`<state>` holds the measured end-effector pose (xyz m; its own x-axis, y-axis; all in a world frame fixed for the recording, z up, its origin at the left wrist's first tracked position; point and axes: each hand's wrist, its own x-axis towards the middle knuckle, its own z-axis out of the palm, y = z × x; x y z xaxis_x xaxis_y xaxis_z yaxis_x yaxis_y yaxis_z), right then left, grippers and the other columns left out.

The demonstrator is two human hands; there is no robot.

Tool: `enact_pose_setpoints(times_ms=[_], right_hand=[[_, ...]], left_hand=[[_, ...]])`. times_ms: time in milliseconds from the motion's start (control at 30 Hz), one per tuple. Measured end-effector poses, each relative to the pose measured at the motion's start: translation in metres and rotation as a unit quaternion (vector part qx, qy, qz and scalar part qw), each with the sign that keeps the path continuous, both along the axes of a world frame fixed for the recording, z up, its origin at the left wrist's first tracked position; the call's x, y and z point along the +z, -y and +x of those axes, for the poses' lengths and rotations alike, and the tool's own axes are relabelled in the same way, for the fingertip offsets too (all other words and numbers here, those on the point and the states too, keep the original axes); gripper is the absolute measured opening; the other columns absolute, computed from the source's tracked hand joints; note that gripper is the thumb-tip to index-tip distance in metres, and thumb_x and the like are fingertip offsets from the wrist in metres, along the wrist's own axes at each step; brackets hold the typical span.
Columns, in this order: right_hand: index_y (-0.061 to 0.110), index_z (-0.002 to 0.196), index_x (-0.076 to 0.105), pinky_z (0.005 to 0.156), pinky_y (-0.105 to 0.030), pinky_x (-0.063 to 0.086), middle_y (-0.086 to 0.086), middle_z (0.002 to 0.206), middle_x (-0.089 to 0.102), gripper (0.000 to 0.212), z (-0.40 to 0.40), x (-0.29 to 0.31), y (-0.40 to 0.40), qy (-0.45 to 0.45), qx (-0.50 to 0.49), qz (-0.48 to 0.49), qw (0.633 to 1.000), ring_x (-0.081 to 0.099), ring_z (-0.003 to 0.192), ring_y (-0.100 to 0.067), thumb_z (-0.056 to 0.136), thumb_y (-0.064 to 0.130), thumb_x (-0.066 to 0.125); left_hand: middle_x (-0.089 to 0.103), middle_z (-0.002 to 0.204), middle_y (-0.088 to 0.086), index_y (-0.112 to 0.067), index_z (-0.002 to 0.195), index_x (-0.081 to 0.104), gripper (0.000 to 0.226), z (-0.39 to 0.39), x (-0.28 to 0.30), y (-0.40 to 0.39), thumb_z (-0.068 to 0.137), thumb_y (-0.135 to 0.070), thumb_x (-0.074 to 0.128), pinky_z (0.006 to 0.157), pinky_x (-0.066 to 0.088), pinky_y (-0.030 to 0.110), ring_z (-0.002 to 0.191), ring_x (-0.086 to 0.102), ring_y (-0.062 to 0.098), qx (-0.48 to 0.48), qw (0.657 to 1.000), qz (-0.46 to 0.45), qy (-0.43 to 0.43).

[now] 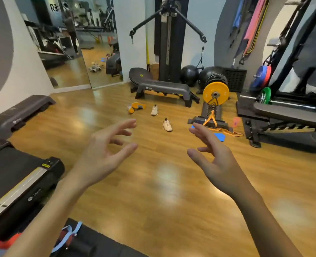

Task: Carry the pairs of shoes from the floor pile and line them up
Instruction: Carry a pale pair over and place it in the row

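Both hands reach forward, fingers spread, holding nothing. A cream lace-up trainer (167, 125) lies on the wooden floor (153, 182) ahead, between left hand (105, 153) and right hand (214, 160), toe pointing toward the person. Its mate (154, 110) lies just beyond.

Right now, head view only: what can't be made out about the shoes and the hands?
- Orange shoes: small and far off, lying overturned; head view cannot settle how many.
- Two white shoes: too small to tell left from right.
- Mirror: reflected shoes blurred, uncountable.
- Left hand, right hand: open, empty; forearms cut by bottom edge.
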<state>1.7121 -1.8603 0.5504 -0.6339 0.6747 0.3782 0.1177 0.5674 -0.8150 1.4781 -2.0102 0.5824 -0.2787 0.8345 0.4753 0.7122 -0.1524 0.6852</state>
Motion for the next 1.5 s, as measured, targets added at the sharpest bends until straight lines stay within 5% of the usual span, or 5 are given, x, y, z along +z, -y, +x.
enact_pose_setpoints(times_ms=[300, 767, 1033, 1333, 1500], right_hand=[[0.054, 0.136, 0.038, 0.097, -0.03, 0.046, 0.032, 0.132, 0.053, 0.056, -0.041, -0.045, -0.202, 0.026, 0.014, -0.021, 0.999, 0.046, 0.128, 0.006, 0.085, 0.05, 0.058], [0.035, 0.138, 0.045, 0.097, -0.029, 0.048, 0.014, 0.133, 0.057, 0.046, -0.114, -0.031, -0.53, 0.049, -0.011, 0.005, 0.999, 0.05, 0.127, 0.001, 0.098, 0.016, 0.055], [0.025, 0.137, 0.052, 0.09, -0.011, 0.046, 0.015, 0.13, 0.06, 0.045, -0.228, -0.038, -0.685, 0.098, -0.007, 0.017, 0.995, 0.052, 0.121, 0.006, 0.095, 0.009, 0.057], [0.032, 0.131, 0.053, 0.098, -0.034, 0.05, 0.017, 0.127, 0.061, 0.045, -0.305, -0.056, -0.868, 0.125, -0.023, -0.026, 0.992, 0.054, 0.121, 0.002, 0.094, 0.007, 0.06], [0.036, 0.134, 0.051, 0.094, -0.023, 0.049, 0.023, 0.129, 0.059, 0.046, -0.351, -0.084, -0.991, 0.152, 0.019, -0.017, 0.988, 0.055, 0.117, 0.007, 0.095, 0.013, 0.058]], left_hand=[[0.065, 0.12, -0.005, -0.014, 0.132, 0.053, 0.054, -0.052, -0.032, -0.193, 0.082, -0.015, 0.072, 0.081, 0.056, 0.037, 0.102, 0.064, 0.009, 0.037, 0.999, -0.032, 0.004], [0.066, 0.117, -0.007, -0.017, 0.128, 0.056, 0.052, -0.152, -0.063, -0.44, 0.078, -0.032, 0.065, 0.08, 0.056, 0.032, 0.1, 0.066, 0.009, 0.097, 0.993, -0.037, 0.049], [0.065, 0.117, -0.008, -0.02, 0.129, 0.053, 0.047, -0.261, -0.086, -0.657, 0.085, -0.022, 0.069, 0.079, 0.053, 0.02, 0.101, 0.065, 0.009, 0.055, 0.995, -0.018, 0.082], [0.066, 0.114, -0.003, -0.013, 0.124, 0.059, 0.039, -0.361, -0.092, -0.865, 0.086, -0.012, 0.069, 0.079, 0.054, 0.026, 0.098, 0.065, 0.011, 0.042, 0.994, -0.048, 0.09], [0.067, 0.114, -0.002, -0.014, 0.121, 0.06, 0.037, -0.396, -0.105, -0.969, 0.086, -0.014, 0.069, 0.083, 0.055, 0.035, 0.099, 0.065, 0.012, 0.08, 0.991, -0.061, 0.09]])
